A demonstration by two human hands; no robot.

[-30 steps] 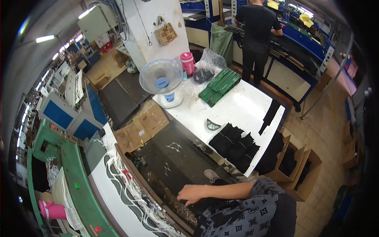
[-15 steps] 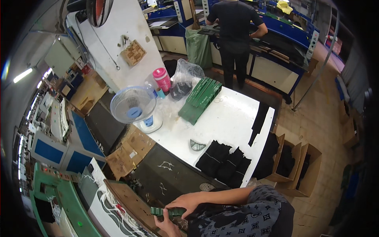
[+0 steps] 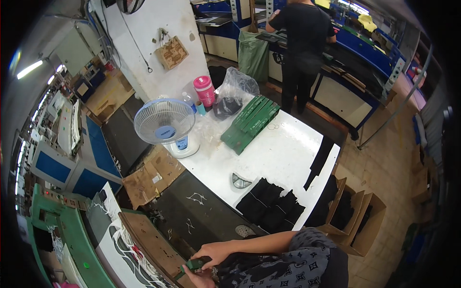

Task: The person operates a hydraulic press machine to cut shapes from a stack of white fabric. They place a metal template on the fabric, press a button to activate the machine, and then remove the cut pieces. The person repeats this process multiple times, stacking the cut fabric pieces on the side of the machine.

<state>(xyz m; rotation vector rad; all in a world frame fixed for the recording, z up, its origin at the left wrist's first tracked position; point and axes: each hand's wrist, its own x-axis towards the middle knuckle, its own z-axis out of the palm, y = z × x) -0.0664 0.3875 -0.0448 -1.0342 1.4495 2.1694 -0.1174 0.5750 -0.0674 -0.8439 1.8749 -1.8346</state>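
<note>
A small dark green block (image 3: 195,264), whose kind I cannot make out, is held low in front of me. My right hand (image 3: 214,251) is closed over its top and side. Below it, my left hand (image 3: 199,277) grips the same block with the thumb against its end; the lower fingers are partly out of sight. Both hands hover by the edge of a brown board (image 3: 149,242) with white cords (image 3: 126,242) lying beside it. Several long green blocks (image 3: 252,122) lie side by side on the white table (image 3: 297,144), well beyond my hands.
On the table stand a fan (image 3: 164,126), a pink jug (image 3: 204,91), a clear plastic bag (image 3: 235,93) and black fabric stacks (image 3: 269,204). Cardboard boxes (image 3: 367,223) sit on the floor to the right. A co-worker (image 3: 305,53) stands at blue machines at the back.
The green block has been tilted and turned in my hands, and its ridged side shows less. Both hands have moved slightly left and down. The view has shifted a little.
</note>
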